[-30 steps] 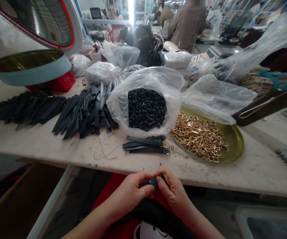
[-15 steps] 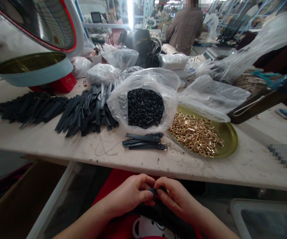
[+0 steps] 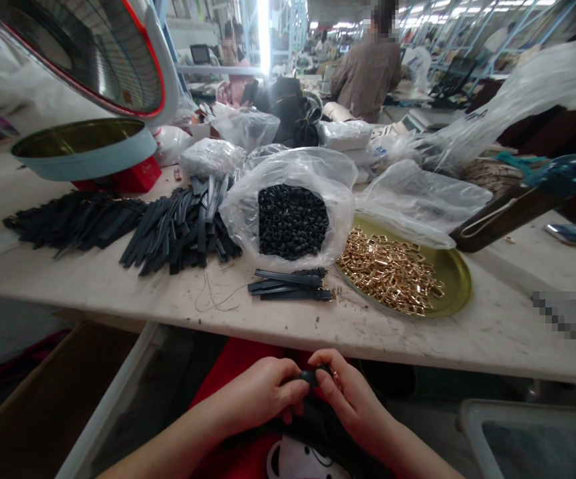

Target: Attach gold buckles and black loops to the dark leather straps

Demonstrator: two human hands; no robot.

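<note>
Both hands meet below the table's front edge, over my lap. My left hand [image 3: 279, 389] pinches one end of a small dark strap [image 3: 309, 378]. The other end is between the thumb and fingers of my right hand [image 3: 340, 386], where a bit of gold buckle [image 3: 336, 378] shows. Fingers cover most of the strap. On the table ahead lies a small stack of dark straps with buckles [image 3: 290, 285]. Behind it an open plastic bag [image 3: 241, 223] holds many small black loops [image 3: 292, 223]. Gold buckles [image 3: 390, 269] are heaped on a round tray [image 3: 460, 279] to the right.
Two piles of dark straps, a left one [image 3: 76, 219] and a nearer one [image 3: 181, 226], lie on the table [image 3: 158, 303]. A scale pan [image 3: 88, 159] and a tilted fan [image 3: 93, 53] stand back left. A phone [image 3: 575, 233] lies far right. Another person [image 3: 368, 70] stands beyond.
My hands stay together; the right fingers have shifted slightly, so more of the gold buckle shows. The whole view has tilted up a little.
</note>
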